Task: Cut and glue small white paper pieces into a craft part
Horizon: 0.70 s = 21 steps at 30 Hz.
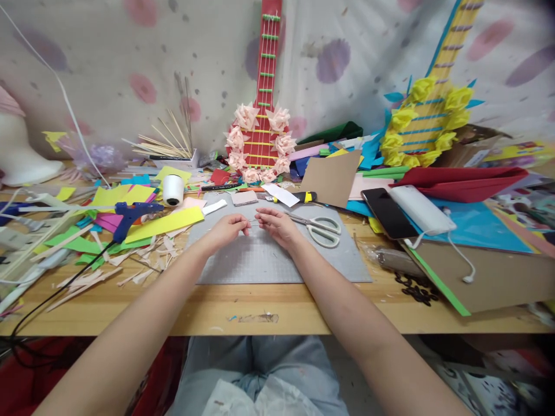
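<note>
Both hands meet over the grey cutting mat [277, 266]. My left hand [232, 226] is closed in a pinch on a thin, pale, wire-like piece [254, 223]. From the other side my right hand [277, 225] also pinches this piece, its fingertips almost touching the left ones. The piece is too small to name surely. Scissors with pale handles [325, 231] lie on the mat just right of my right hand. Behind the hands are a white card [281, 195], a small greyish pad [244, 199] and a black-and-yellow utility knife [306, 197].
A red paper guitar with pink flowers [260, 136] and a yellow one [425, 121] lean at the back. Left are a blue glue gun [134, 216], a white spool [173, 189] and paper scraps [143, 254]. Right lie a phone [387, 212], a power bank [420, 209] and cardboard [489, 277].
</note>
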Each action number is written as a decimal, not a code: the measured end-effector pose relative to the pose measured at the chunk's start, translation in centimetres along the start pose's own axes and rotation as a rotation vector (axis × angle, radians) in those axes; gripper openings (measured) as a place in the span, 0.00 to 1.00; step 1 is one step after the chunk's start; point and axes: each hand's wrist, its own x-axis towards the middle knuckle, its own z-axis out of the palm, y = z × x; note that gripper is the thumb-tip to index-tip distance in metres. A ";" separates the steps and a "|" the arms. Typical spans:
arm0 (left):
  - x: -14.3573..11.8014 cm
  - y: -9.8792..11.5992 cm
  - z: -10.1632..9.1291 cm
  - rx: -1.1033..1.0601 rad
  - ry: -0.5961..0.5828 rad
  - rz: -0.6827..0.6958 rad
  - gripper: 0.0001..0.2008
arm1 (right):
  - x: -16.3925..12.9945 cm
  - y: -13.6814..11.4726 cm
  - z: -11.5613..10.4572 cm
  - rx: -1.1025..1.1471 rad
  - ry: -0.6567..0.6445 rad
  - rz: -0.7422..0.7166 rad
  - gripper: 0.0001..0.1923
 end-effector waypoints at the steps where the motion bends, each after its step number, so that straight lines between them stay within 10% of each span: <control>1: 0.0 -0.1 0.0 0.006 0.009 -0.005 0.11 | 0.0 0.1 0.0 -0.022 0.007 -0.014 0.13; 21: 0.2 -0.4 0.3 0.031 -0.025 -0.072 0.09 | 0.2 0.5 0.2 -0.113 0.111 -0.057 0.12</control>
